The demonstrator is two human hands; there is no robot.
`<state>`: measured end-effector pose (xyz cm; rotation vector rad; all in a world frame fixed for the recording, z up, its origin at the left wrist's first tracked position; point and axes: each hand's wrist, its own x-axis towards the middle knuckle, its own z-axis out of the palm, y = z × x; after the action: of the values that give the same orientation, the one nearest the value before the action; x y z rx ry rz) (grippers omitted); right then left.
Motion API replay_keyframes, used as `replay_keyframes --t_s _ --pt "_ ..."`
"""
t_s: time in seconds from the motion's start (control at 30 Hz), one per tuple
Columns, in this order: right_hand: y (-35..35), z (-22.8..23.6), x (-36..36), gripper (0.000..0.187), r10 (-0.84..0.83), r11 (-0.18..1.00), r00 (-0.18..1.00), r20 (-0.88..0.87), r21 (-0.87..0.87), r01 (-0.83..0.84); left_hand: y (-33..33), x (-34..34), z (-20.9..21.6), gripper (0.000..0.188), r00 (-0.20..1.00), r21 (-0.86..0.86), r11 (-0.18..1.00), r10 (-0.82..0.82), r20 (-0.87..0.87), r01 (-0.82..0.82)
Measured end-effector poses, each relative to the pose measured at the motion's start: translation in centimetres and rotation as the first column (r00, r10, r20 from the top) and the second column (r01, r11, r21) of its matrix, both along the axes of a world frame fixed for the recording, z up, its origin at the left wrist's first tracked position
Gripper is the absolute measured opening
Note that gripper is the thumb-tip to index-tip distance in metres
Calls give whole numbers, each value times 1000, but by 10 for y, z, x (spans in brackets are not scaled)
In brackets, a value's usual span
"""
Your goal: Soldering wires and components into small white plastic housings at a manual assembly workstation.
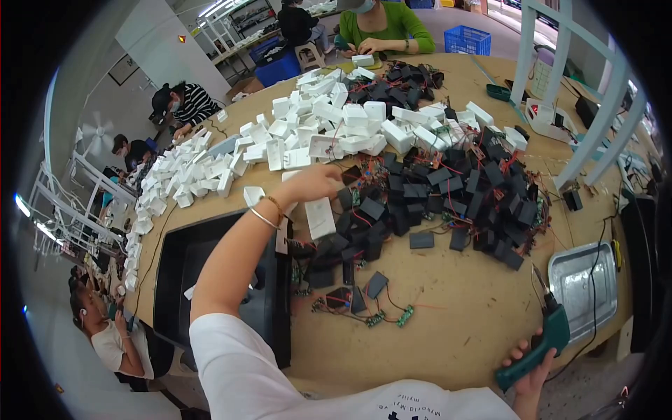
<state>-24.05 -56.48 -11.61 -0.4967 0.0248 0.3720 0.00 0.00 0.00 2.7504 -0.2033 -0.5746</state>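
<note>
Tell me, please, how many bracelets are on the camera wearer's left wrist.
2: a beaded bracelet nearer the left hand, and a pale bangle just behind it. Any under the wrist would be hidden.

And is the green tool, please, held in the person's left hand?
No, the right hand is gripping the green tool, while the left hand is beside a white casing.

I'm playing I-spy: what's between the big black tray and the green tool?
In the head view, a few black boxes and small green circuit boards lie there on the brown table.
</note>
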Motion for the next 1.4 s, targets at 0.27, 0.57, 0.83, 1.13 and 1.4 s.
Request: replay_keyframes --t_s 0.27,0.57,0.83,1.13,1.4 --pt "-7 6 -6 52 26 1000 1000 -9 5 -26 -22 -58 -1 63 990 591 799 -143 9 110" --pt "-5 10 -1 52 59 998 998 21 20 -59 -120 -118 63 43 731 -611 735 585 350 -296" --pt "-1 11 3 51 81 996 993 85 39 -85 -203 -187 36 36 817 -981 193 570 89 -28" --pt "-4 11 0 51 88 993 990 111 63 -95 -273 -217 -28 23 846 -394 919 194 496 20" --pt "-5 9 0 51 90 992 988 129 72 -100 -299 -219 -59 48 872 -365 930 221 437 -53"
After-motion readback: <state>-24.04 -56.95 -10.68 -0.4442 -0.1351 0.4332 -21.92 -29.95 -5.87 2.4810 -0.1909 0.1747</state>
